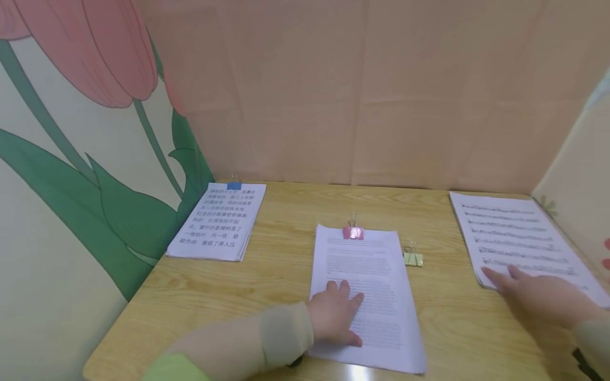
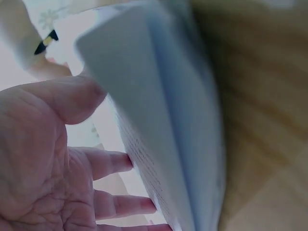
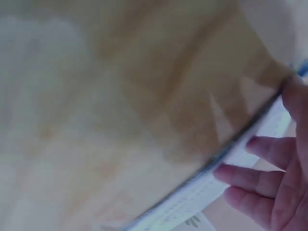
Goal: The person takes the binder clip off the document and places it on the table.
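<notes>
My left hand [image 1: 335, 316] rests with spread fingers on a stack of printed sheets [image 1: 357, 264] in the middle of the table. A pink binder clip [image 1: 353, 233] grips the far edge of that stack. In the left wrist view, the fingertips lie against the printed side of the paper [image 2: 127, 72], whose near edge is lifted and layered. Over at the right, my right hand [image 1: 543, 296] touches the near-left corner of a sheet-music stack [image 1: 507, 225], fingers extended over the page. A yellow binder clip [image 1: 413, 258] lies on the table between the two stacks.
At the back left of the wooden table [image 1: 214, 301] lies another stack of large-print sheets [image 1: 216, 225] with a blue binder clip [image 1: 234, 186] on its far edge. A cloth-covered wall [image 1: 305, 95] rises behind, and a tulip-painted wall [image 1: 62, 174] borders the left.
</notes>
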### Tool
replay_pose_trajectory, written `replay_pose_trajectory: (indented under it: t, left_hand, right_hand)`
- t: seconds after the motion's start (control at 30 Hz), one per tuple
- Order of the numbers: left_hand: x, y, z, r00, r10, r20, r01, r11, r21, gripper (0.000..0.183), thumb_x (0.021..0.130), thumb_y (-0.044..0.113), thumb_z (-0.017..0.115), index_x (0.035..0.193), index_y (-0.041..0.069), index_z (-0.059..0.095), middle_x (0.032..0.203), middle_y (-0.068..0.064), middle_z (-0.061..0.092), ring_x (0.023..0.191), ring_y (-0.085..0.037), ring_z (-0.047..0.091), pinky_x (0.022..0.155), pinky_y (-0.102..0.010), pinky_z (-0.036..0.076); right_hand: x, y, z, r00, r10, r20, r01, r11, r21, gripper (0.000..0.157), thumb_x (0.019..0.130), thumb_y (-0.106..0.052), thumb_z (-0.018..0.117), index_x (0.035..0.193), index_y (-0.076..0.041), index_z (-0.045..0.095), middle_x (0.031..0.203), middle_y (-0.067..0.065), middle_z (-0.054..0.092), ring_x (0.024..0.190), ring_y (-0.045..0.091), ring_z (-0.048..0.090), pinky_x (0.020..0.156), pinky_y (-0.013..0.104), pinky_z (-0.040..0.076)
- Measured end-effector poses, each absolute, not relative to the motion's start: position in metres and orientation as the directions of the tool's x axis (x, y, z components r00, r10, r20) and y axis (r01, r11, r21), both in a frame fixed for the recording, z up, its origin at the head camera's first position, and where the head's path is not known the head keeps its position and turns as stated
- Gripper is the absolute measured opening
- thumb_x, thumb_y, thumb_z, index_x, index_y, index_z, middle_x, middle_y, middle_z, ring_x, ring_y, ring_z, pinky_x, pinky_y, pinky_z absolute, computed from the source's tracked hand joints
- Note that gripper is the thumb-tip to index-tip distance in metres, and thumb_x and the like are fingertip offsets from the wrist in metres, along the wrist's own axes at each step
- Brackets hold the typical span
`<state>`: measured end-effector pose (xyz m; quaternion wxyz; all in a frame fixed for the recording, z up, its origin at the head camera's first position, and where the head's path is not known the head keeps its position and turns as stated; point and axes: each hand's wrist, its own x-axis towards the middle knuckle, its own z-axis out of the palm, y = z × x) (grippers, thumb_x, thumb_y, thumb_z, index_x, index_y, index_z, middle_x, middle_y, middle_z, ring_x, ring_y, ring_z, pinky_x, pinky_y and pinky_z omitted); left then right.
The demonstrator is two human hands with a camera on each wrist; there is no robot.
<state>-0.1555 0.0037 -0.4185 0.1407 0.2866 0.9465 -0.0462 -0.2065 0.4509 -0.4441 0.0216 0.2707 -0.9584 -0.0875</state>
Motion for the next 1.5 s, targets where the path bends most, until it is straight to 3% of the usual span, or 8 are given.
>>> replay_pose_trajectory:
  t: [0.13, 0.23, 0.37, 0.47, 0.63, 0.83, 1.27, 1.5]
  left_hand:
    - [-0.153, 0.003, -0.418, -0.791, 0.535, -0.298, 0.559, 0.829, 0.002, 0.088, 0.076, 0.068, 0.065, 0.149, 0.029, 0.036, 0.147, -0.012, 0.038, 0.124, -0.032, 0.043, 0.073, -0.038, 0.055]
    - [-0.153, 0.003, -0.417, -0.792, 0.533, -0.298, 0.557, 0.831, 0.007, 0.088, 0.075, 0.067, 0.065, 0.149, 0.029, 0.036, 0.148, -0.012, 0.037, 0.125, -0.032, 0.042, 0.075, -0.039, 0.055]
    - [-0.154, 0.003, -0.416, -0.790, 0.533, -0.302, 0.557, 0.830, 0.009, 0.089, 0.075, 0.067, 0.065, 0.149, 0.029, 0.036, 0.148, -0.012, 0.037, 0.125, -0.033, 0.043, 0.075, -0.039, 0.055]
    - [-0.155, 0.002, -0.416, -0.787, 0.535, -0.307, 0.558, 0.830, 0.014, 0.089, 0.075, 0.068, 0.065, 0.149, 0.029, 0.035, 0.148, -0.013, 0.036, 0.125, -0.033, 0.042, 0.075, -0.039, 0.055]
    - [-0.155, 0.001, -0.416, -0.781, 0.543, -0.308, 0.562, 0.827, 0.035, 0.089, 0.075, 0.067, 0.065, 0.149, 0.028, 0.035, 0.148, -0.013, 0.036, 0.126, -0.033, 0.042, 0.075, -0.039, 0.055]
    - [-0.154, 0.002, -0.417, -0.782, 0.546, -0.300, 0.559, 0.828, 0.049, 0.089, 0.075, 0.067, 0.065, 0.149, 0.029, 0.035, 0.148, -0.013, 0.036, 0.126, -0.034, 0.042, 0.075, -0.040, 0.055]
    - [-0.154, 0.001, -0.418, -0.787, 0.536, -0.307, 0.546, 0.836, 0.061, 0.089, 0.074, 0.067, 0.066, 0.149, 0.029, 0.036, 0.149, -0.014, 0.035, 0.127, -0.035, 0.040, 0.074, -0.040, 0.056]
    - [-0.155, 0.000, -0.417, -0.781, 0.540, -0.315, 0.551, 0.832, 0.061, 0.088, 0.074, 0.067, 0.066, 0.149, 0.029, 0.036, 0.149, -0.013, 0.036, 0.127, -0.034, 0.040, 0.075, -0.040, 0.055]
  right_hand:
    - [-0.216, 0.446, -0.436, -0.854, -0.519, -0.031, -0.518, 0.844, 0.135, 0.040, 0.092, -0.025, 0.064, 0.130, -0.017, 0.059, 0.094, 0.020, 0.069, 0.060, 0.030, 0.063, 0.051, 0.046, 0.051]
    - [-0.230, 0.434, -0.426, -0.876, -0.480, -0.054, -0.483, 0.872, 0.078, 0.021, 0.093, -0.030, 0.062, 0.098, -0.013, 0.073, 0.080, 0.003, 0.067, 0.069, 0.026, 0.062, 0.063, 0.050, 0.051]
    - [-0.251, 0.404, -0.412, -0.897, -0.441, -0.010, -0.441, 0.897, 0.033, 0.032, 0.095, -0.028, 0.059, 0.064, -0.019, 0.057, 0.064, -0.007, 0.050, 0.057, 0.014, 0.048, 0.053, 0.040, 0.045]
    - [-0.268, 0.367, -0.400, -0.916, -0.402, 0.004, -0.401, 0.913, -0.070, 0.032, 0.097, -0.027, 0.055, 0.068, -0.015, 0.055, 0.065, -0.005, 0.050, 0.058, 0.012, 0.046, 0.054, 0.036, 0.040]
    - [-0.295, 0.304, -0.390, -0.933, -0.355, -0.057, -0.323, 0.898, -0.299, 0.032, 0.098, -0.032, 0.053, 0.103, -0.004, 0.068, 0.094, 0.007, 0.067, 0.080, 0.022, 0.059, 0.067, 0.042, 0.047]
    - [-0.322, 0.261, -0.401, -0.933, -0.317, -0.171, -0.242, 0.903, -0.355, 0.038, 0.099, -0.028, 0.051, 0.123, 0.001, 0.060, 0.117, 0.019, 0.063, 0.107, 0.038, 0.057, 0.088, 0.057, 0.045]
    - [-0.346, 0.236, -0.413, -0.904, -0.233, -0.357, -0.051, 0.891, -0.452, 0.028, 0.095, -0.014, 0.055, 0.117, 0.003, 0.060, 0.109, 0.018, 0.062, 0.098, 0.033, 0.057, 0.085, 0.049, 0.048]
    - [-0.351, 0.236, -0.416, -0.895, -0.235, -0.380, -0.042, 0.891, -0.452, 0.027, 0.095, -0.014, 0.055, 0.116, 0.002, 0.061, 0.108, 0.018, 0.062, 0.098, 0.033, 0.056, 0.085, 0.051, 0.046]
